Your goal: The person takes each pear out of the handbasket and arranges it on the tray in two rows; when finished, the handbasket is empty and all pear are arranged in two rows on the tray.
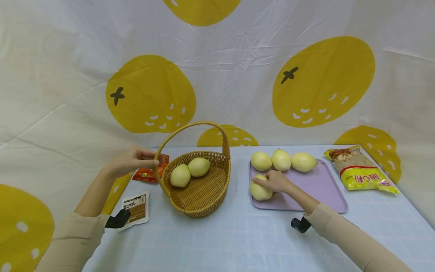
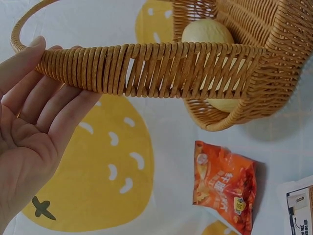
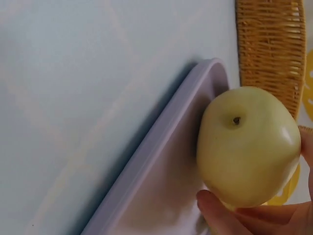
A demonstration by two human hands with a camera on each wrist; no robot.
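Note:
My left hand (image 1: 130, 161) holds the left side of the wicker basket's handle (image 2: 83, 68) between thumb and fingers. Two pale yellow-green pears lie in the basket (image 1: 204, 196), one pear (image 1: 180, 175) nearer me than the other pear (image 1: 199, 167). Over the lilac tray (image 1: 319, 183), my right hand (image 1: 278, 182) grips a pear (image 3: 249, 152) at the tray's left end. Whether this pear still touches the tray cannot be told. Along the tray's far side sit three more pears: a left pear (image 1: 261, 161), a middle pear (image 1: 281, 160) and a right pear (image 1: 303, 162).
A red snack packet (image 1: 146, 175) lies behind the basket's left side. Nearer me is a white and brown packet (image 1: 136, 207). Right of the tray lies a yellow bag (image 1: 361, 172). A patterned cloth (image 1: 234, 87) hangs behind the table (image 1: 217, 238).

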